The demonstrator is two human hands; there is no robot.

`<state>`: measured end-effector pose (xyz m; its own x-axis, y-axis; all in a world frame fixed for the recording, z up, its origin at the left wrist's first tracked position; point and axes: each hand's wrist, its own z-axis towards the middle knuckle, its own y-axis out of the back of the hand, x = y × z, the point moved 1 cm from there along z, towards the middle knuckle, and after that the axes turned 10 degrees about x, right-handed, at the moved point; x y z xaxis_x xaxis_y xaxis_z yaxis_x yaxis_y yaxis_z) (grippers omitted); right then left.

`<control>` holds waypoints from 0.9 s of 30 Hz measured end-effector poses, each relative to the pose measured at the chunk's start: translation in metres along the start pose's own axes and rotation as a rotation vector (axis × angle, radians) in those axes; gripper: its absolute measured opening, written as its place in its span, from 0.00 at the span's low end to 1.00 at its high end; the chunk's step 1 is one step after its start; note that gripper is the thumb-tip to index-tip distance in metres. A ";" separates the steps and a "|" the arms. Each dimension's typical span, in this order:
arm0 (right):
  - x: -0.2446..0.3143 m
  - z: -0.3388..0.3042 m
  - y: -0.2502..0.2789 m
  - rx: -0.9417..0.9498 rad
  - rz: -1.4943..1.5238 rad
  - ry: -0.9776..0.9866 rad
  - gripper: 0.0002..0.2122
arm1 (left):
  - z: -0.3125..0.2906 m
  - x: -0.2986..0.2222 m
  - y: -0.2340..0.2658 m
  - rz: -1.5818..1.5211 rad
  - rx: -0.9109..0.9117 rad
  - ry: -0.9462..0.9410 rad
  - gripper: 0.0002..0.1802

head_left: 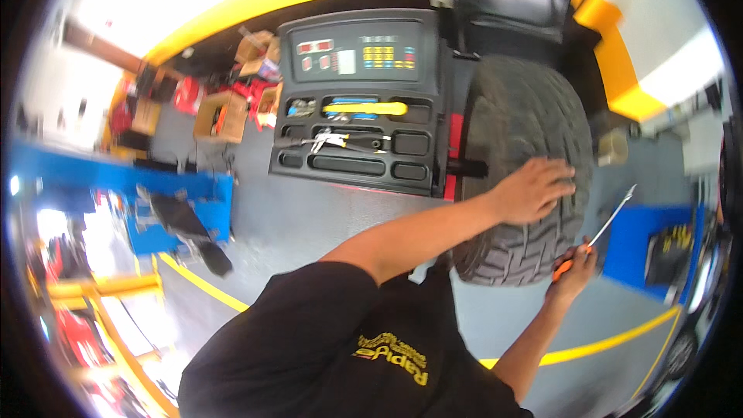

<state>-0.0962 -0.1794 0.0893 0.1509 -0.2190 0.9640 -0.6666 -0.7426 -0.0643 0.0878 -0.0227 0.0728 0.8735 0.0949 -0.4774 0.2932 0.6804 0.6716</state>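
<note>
A large black tyre [534, 131] stands upright on the shaft at the right side of a wheel balancer [360, 81]. My left hand [534, 190] lies flat on its tread, fingers stretched out, with nothing in it. Beside the tyre's lower right edge, my right hand [575, 269] is closed round the orange handle of a screwdriver [615, 214]. Its long metal shaft points up and to the right, away from the tyre. The shaft's tip is too blurred to make out exactly.
The balancer's tray [333, 164] holds a yellow-handled tool [368, 108] and pliers [333, 140]. Cardboard boxes [220, 118] stand on the floor at the left, near a blue lift [178, 213]. At the right is a blue panel [636, 255]. A yellow line [205, 285] marks the grey floor.
</note>
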 end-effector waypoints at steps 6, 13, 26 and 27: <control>0.021 0.002 -0.146 0.392 -0.490 0.279 0.12 | -0.208 0.003 0.127 -0.310 0.034 0.670 0.20; 0.013 0.021 -0.411 0.683 -0.943 0.558 0.07 | -0.606 0.089 0.259 -0.050 -1.158 1.590 0.17; -0.051 0.175 -0.904 0.529 -1.629 0.920 0.24 | -0.759 0.455 0.243 -0.806 -0.709 1.422 0.21; -0.054 0.177 -0.903 0.462 -1.593 0.998 0.23 | -0.738 0.461 0.244 -0.858 -0.636 1.411 0.21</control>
<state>0.6271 0.3907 0.0500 -0.1873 0.9816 -0.0380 -0.1186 0.0159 0.9928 0.2746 0.7235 -0.4017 -0.4999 -0.1442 -0.8540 -0.0359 0.9886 -0.1460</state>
